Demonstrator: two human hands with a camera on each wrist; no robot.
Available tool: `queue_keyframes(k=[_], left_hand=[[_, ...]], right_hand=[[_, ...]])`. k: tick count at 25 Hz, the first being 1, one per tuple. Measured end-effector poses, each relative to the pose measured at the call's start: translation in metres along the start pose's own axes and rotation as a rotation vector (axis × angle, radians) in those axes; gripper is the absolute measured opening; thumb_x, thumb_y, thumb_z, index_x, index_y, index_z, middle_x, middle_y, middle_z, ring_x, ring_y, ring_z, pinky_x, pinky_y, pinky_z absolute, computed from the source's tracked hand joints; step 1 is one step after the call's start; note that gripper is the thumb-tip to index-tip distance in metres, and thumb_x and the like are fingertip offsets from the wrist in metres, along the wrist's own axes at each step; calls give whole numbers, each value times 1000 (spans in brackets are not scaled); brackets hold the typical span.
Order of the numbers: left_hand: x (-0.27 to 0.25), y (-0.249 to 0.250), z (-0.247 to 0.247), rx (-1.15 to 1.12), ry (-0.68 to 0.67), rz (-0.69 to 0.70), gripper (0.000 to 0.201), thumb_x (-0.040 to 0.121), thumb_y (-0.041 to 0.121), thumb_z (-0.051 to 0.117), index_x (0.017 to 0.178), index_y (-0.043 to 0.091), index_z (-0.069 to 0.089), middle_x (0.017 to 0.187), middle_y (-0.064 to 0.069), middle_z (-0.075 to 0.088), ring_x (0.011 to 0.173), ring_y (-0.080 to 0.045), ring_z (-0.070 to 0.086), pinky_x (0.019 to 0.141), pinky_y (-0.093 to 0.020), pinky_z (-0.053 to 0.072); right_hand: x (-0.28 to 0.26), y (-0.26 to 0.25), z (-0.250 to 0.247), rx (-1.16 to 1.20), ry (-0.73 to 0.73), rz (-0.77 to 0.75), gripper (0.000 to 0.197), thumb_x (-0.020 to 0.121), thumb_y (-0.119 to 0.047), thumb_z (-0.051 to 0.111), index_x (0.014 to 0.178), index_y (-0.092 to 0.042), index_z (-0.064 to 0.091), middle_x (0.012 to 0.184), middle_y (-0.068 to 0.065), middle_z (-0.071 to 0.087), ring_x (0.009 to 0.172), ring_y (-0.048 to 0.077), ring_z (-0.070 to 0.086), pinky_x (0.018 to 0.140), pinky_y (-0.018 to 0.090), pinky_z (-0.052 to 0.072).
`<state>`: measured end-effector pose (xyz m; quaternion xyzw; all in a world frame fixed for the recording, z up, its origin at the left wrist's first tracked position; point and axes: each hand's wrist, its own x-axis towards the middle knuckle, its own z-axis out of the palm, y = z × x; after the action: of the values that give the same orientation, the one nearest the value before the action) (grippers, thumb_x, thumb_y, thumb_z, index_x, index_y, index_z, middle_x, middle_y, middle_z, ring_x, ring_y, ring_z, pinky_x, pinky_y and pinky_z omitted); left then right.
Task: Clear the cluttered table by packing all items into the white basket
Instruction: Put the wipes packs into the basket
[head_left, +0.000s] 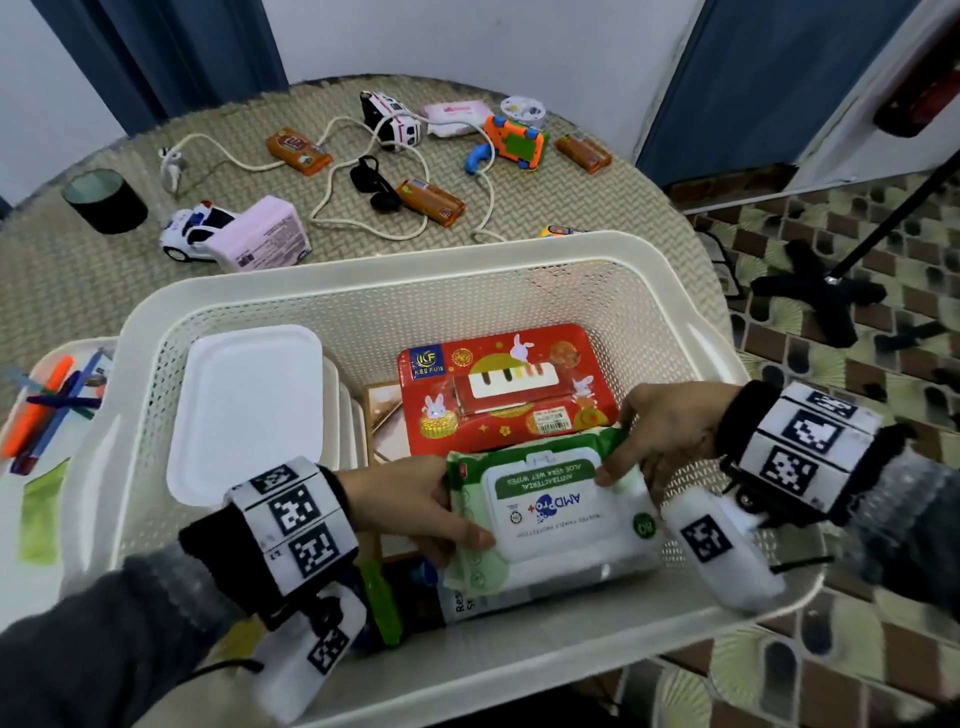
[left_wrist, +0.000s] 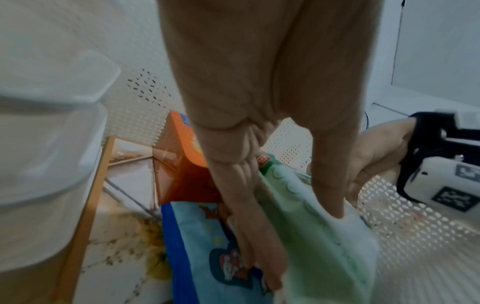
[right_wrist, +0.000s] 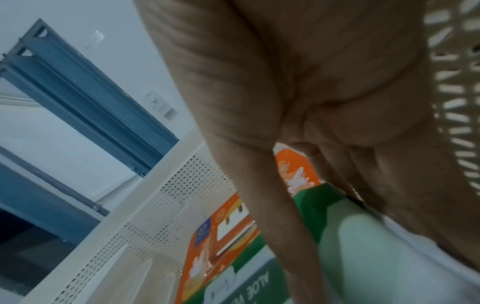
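Step in hand: we are seating the green-and-white soft pack of wet wipes (head_left: 558, 512) in the white perforated plastic basket (head_left: 395, 283) — it is lying at the near end, over a blue picture-printed packet (left_wrist: 205, 242), its far edge overlapping the red rectangular tin with rabbit pictures (head_left: 501, 387).
Left hand: our left hand (head_left: 410, 501) is gripping the pack's left end, thumb on top, fingers curled beneath.
Right hand: our right hand (head_left: 662, 423) is pinching the pack's far right corner, thumb on the white lid.
Basket contents: white lidded plastic tubs (head_left: 249, 410) are standing along the left wall; a framed picture panel (left_wrist: 122, 205) is lying on the floor beside them.
Progress: we are judging the task roughly half done — toy cars, snack bars, a cord and tissue packs are remaining on the woven table (head_left: 62, 291).
Next move: both hands are needing to let go together, so the pack settles flat; then we are reaching for the pink tissue pack (head_left: 265, 234) nearest the rim.
Caution: the soft pack is likely tilting on the tin's edge — press it level.
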<state>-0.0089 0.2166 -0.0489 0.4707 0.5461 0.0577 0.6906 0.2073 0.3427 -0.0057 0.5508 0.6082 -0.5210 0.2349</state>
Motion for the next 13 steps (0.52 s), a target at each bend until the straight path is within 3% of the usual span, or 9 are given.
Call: queue_keyframes(k=[3, 5, 7, 9, 11, 13], left_hand=[[7, -2, 6, 44, -83, 2, 52, 86, 11, 68, 132, 17, 45, 121, -9, 65, 95, -19, 67, 75, -26, 57], [10, -3, 6, 59, -85, 17, 53, 85, 11, 68, 132, 19, 43, 123, -8, 64, 102, -21, 66, 77, -26, 57], [10, -7, 6, 56, -45, 18, 48, 85, 14, 69, 126, 23, 44, 120, -5, 65, 103, -20, 66, 78, -27, 57], [9, -8, 6, 79, 52, 21, 32, 84, 19, 70, 111, 25, 52, 112, -1, 68, 95, -17, 69, 72, -24, 57], [6, -4, 5, 99, 203, 12, 21, 82, 27, 72, 95, 21, 57, 97, -1, 71, 79, -13, 70, 64, -21, 56], [6, 1, 4, 105, 277, -2, 26, 79, 31, 74, 91, 16, 57, 91, -4, 72, 70, -12, 69, 62, -23, 57]], right_hand=[[7, 4, 0, -93, 25, 67, 24, 75, -2, 77, 94, -1, 63, 85, 18, 70, 80, 35, 66, 79, 44, 57], [13, 4, -2, -125, 59, 96, 38, 74, -4, 78, 107, 6, 62, 103, 26, 68, 92, 40, 67, 87, 50, 54], [14, 5, -3, -135, 64, 103, 43, 73, -3, 78, 111, 8, 60, 106, 28, 66, 94, 41, 67, 88, 51, 53], [13, 6, -3, -116, 64, 79, 37, 73, -2, 78, 107, 3, 63, 99, 21, 69, 87, 37, 68, 84, 48, 56], [10, 3, -5, -155, 127, -4, 31, 74, -4, 78, 103, -2, 67, 83, 7, 67, 75, 24, 64, 67, 30, 58], [4, -5, -2, -308, 236, -103, 35, 74, -9, 79, 105, -9, 64, 88, -1, 60, 79, 17, 57, 56, 18, 46]])
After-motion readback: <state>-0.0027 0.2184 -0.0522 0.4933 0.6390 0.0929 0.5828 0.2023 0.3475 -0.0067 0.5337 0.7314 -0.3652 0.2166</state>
